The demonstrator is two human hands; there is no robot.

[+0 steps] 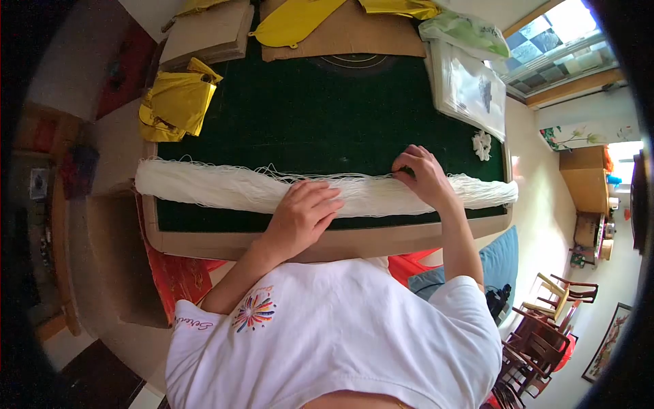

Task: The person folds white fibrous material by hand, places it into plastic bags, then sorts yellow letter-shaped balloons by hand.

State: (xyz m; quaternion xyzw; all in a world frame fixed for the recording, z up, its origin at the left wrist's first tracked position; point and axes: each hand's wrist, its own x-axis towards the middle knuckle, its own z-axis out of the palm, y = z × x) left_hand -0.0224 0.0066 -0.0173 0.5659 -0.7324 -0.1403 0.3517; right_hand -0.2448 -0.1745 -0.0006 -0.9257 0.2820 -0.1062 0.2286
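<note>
A long, thick hank of white thread (231, 185) lies across the near side of the green table top, its ends reaching the left and right edges. My left hand (306, 213) rests palm down on the middle of the hank, fingers stretched out and lying flat. To its right, my right hand (424, 174) is over the hank's far edge, with thumb and forefinger bent together at the loose strands. Its fingertips are partly hidden, but they seem to pinch white thread. Thin stray strands stick up along the far edge, between and left of my hands.
Folded gold foil pieces (178, 102) lie at the table's left. Flat yellow foil shapes (300, 22) rest on brown cardboard (340, 42) at the back. Clear plastic bags (470, 88) and a small white thread tangle (481, 146) are at the right. A blue cushion (499, 266) sits beside me.
</note>
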